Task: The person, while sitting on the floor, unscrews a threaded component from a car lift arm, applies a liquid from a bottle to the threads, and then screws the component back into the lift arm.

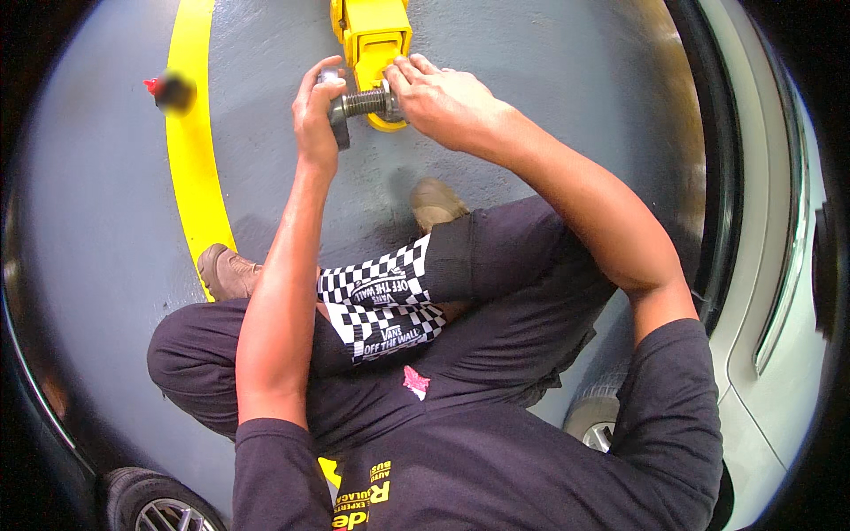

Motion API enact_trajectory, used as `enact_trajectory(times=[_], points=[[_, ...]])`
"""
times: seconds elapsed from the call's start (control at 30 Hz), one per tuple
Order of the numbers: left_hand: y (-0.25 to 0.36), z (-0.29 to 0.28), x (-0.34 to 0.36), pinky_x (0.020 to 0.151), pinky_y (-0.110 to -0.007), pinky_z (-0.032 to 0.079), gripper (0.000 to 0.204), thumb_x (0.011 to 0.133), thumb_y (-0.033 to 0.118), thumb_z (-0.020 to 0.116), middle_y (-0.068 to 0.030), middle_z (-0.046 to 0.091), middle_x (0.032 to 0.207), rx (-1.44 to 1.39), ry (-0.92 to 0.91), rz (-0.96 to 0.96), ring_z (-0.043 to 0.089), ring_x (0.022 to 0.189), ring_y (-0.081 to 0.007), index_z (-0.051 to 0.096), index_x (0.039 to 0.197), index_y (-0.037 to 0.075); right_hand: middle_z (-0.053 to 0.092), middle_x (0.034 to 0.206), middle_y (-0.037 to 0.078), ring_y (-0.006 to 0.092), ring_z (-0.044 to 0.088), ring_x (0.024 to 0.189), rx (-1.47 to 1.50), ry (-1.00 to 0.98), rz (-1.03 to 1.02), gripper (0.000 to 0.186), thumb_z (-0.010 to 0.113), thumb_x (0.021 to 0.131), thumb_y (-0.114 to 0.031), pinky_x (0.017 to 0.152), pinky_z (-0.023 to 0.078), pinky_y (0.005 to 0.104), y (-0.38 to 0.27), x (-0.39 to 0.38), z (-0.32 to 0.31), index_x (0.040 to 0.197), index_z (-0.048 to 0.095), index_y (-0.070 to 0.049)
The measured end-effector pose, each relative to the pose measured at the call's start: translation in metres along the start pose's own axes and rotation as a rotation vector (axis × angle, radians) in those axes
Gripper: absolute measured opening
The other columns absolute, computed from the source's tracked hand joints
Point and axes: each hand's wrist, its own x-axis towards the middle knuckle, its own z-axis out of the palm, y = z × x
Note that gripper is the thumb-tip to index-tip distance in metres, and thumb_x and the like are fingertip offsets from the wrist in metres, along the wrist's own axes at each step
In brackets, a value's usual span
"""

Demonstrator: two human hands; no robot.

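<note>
A yellow metal clamp-like device (372,31) lies on the grey floor at the top middle. A dark threaded bolt (363,103) with a round grey knob (338,124) sticks out of its near end. My left hand (316,115) grips the knob end of the bolt. My right hand (438,97) holds the other end of the bolt against the yellow device, fingers curled on it. I am squatting, with my knees and brown shoes below the hands.
A yellow painted line (190,133) runs down the floor on the left, with a small red and black object (170,91) beside it. A light-coloured car (770,265) stands at the right, with a wheel (595,420) near my side. Another tyre (155,509) sits bottom left.
</note>
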Motion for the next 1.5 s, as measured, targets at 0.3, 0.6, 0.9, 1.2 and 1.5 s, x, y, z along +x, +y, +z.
enact_trajectory(times=[0.3,0.6,0.9,1.2,1.5], points=[[0.005,0.004,-0.001,0.088,-0.027,0.054,0.057,0.095,0.032,0.057,-0.011,0.068,0.125,-0.017,0.001,-0.007,0.067,0.103,-0.0161,0.065,0.144,0.003,0.058,0.15,0.035,0.0407,0.06,0.141,-0.167,0.042,0.023,0.055,0.06,0.101,-0.013,0.104,0.06,0.0459,-0.013,-0.01,-0.001,0.147,0.052,0.017],[0.004,-0.005,-0.003,0.087,-0.028,0.055,0.057,0.096,0.033,0.056,-0.0102,0.069,0.124,0.061,0.017,-0.008,0.067,0.103,-0.0157,0.064,0.144,0.003,0.053,0.157,0.033,0.0436,0.053,0.149,-0.189,-0.043,0.06,0.06,0.055,0.103,-0.008,0.111,0.057,0.051,-0.039,-0.024,-0.014,0.157,0.042,0.014],[0.003,-0.003,-0.001,0.087,-0.027,0.055,0.057,0.096,0.033,0.056,-0.0103,0.069,0.125,-0.002,0.031,-0.021,0.067,0.102,-0.0159,0.065,0.144,0.003,0.051,0.158,0.033,0.0434,0.052,0.149,-0.05,-0.043,0.041,0.061,0.056,0.1,-0.005,0.112,0.057,0.0474,-0.024,-0.017,-0.007,0.156,0.041,0.015],[0.001,0.002,0.0,0.085,-0.027,0.055,0.057,0.096,0.034,0.056,-0.0099,0.069,0.124,0.023,0.029,0.018,0.067,0.1,-0.0156,0.066,0.143,0.004,0.049,0.161,0.032,0.0429,0.051,0.15,0.008,-0.072,-0.029,0.062,0.056,0.099,-0.004,0.113,0.057,0.0469,0.001,-0.003,0.0,0.156,0.04,0.014],[0.004,0.007,0.0,0.086,-0.027,0.055,0.057,0.096,0.035,0.056,-0.0095,0.068,0.123,-0.016,0.009,0.003,0.066,0.102,-0.0149,0.065,0.143,0.004,0.049,0.161,0.032,0.0428,0.051,0.15,-0.002,0.01,0.048,0.059,0.056,0.1,-0.004,0.116,0.053,0.0473,0.005,-0.005,0.009,0.156,0.042,0.013]])
